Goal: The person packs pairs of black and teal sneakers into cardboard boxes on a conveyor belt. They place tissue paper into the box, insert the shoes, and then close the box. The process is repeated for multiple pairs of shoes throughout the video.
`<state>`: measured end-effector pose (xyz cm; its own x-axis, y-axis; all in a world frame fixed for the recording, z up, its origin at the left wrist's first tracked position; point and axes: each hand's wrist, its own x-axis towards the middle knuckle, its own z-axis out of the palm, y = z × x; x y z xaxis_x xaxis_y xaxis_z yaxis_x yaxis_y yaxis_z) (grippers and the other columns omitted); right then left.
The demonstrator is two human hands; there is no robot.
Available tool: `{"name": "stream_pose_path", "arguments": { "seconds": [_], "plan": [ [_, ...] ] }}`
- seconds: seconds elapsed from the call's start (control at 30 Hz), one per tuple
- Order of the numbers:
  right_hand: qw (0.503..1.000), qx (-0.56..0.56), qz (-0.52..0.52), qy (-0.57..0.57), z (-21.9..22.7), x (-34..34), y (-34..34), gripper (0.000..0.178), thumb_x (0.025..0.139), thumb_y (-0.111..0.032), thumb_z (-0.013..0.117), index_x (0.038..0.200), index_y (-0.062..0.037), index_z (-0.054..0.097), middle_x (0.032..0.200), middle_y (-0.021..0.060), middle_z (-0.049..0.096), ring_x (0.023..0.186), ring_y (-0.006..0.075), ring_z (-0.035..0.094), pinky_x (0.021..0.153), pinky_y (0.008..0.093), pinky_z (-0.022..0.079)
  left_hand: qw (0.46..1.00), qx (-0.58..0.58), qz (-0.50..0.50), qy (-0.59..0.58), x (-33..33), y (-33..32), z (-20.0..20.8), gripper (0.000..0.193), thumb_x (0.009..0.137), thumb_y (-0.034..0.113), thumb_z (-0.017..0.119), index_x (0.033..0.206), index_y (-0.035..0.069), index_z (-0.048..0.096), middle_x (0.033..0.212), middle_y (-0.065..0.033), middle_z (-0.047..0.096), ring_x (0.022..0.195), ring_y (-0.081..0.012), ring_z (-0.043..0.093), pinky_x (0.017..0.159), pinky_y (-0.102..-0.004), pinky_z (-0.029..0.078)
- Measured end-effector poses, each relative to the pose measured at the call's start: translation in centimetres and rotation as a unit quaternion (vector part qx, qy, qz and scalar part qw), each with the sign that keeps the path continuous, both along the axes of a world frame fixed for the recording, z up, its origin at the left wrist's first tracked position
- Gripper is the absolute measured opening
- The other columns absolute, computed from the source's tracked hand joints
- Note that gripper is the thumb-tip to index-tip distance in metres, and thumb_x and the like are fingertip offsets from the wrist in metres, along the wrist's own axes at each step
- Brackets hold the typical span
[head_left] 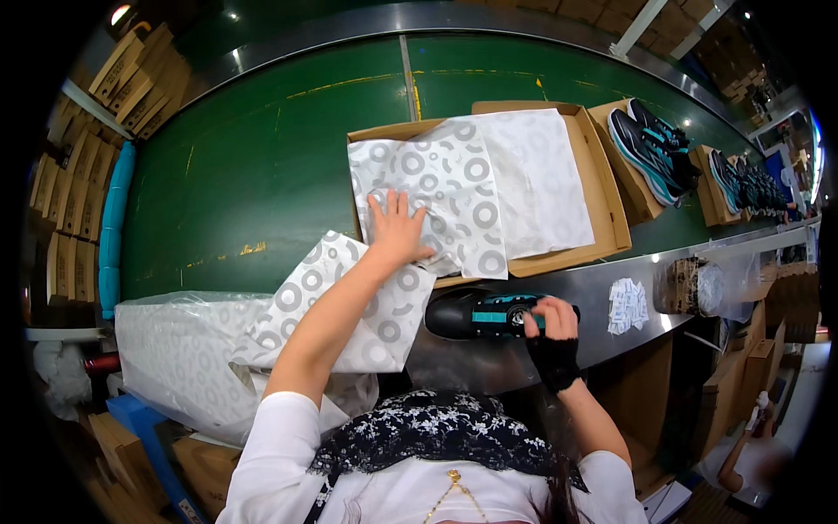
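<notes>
My left hand [399,231] lies flat with its fingers spread on a sheet of patterned tissue paper [458,175]. That paper is spread over an open cardboard shoe box [602,196], with its plain white part toward the right. My right hand [552,336], in a black fingerless glove, curls over a black and teal shoe [476,313] and grips it near the tongue. The shoe rests on the metal ledge [476,358] in front of me. Another patterned sheet [340,306] lies under my left forearm.
A plastic-covered stack of tissue paper [175,345] sits at the near left. Small white packets [627,306] lie on the ledge to the right. Farther along the green conveyor [236,166], boxes carry more shoes [655,153]. Stacked boxes [135,79] stand at the left; a person [742,458] works at the far right.
</notes>
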<state>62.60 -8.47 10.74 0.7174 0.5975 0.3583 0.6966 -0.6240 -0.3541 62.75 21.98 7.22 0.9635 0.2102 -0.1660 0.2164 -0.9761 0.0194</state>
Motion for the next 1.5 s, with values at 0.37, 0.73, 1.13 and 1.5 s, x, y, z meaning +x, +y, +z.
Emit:
{"name": "stream_pose_path", "arguments": {
  "seconds": [0.37, 0.73, 1.13, 1.5],
  "plan": [
    [0.998, -0.061, -0.009, 0.016, 4.8, -0.3, -1.1, 0.045, 0.061, -0.021, 0.072, 0.102, -0.0111, 0.055, 0.076, 0.0043, 0.058, 0.074, 0.0202, 0.053, 0.073, 0.0402, 0.031, 0.882, -0.350, -0.245, -0.199, -7.2, -10.1, 3.6, 0.080, 0.060, 0.047, 0.072, 0.112, -0.006, 0.042, 0.107, -0.0227, 0.047, 0.101, -0.0348, 0.047, 0.086, -0.0381, 0.039],
    [0.896, 0.441, -0.044, 0.033, 14.9, 4.6, 5.1, 0.020, 0.088, -0.008, 0.043, 0.104, -0.0032, 0.053, 0.099, 0.0119, 0.059, 0.083, 0.0146, 0.052, 0.079, 0.0291, 0.041, 0.698, -0.675, 0.096, -0.220, -8.2, -5.5, 8.5, 0.063, 0.057, 0.016, 0.081, 0.108, 0.001, 0.048, 0.098, -0.0071, 0.054, 0.093, -0.0163, 0.051, 0.084, -0.0272, 0.040],
    [0.943, -0.192, -0.002, 0.273, -6.5, 10.3, 0.1, 0.051, 0.081, -0.040, 0.050, 0.118, -0.0042, 0.047, 0.133, 0.0121, 0.037, 0.119, 0.0239, 0.039, 0.097, 0.0496, 0.021, 0.541, -0.733, 0.242, -0.333, -1.8, -1.5, 3.6, 0.053, 0.075, 0.028, 0.068, 0.110, -0.004, 0.044, 0.097, -0.0094, 0.056, 0.086, -0.0145, 0.054, 0.076, -0.0267, 0.045],
    [0.891, 0.170, -0.023, 0.420, -5.3, 0.6, -0.6, 0.029, 0.079, -0.022, 0.060, 0.103, -0.0056, 0.055, 0.095, 0.0083, 0.059, 0.086, 0.0217, 0.057, 0.076, 0.0322, 0.045, 0.617, -0.727, 0.295, 0.064, 5.0, -2.7, -3.2, 0.064, 0.087, 0.040, 0.047, 0.115, -0.015, 0.030, 0.105, -0.0302, 0.047, 0.079, -0.0343, 0.061, 0.059, -0.0381, 0.054]
  ]
}}
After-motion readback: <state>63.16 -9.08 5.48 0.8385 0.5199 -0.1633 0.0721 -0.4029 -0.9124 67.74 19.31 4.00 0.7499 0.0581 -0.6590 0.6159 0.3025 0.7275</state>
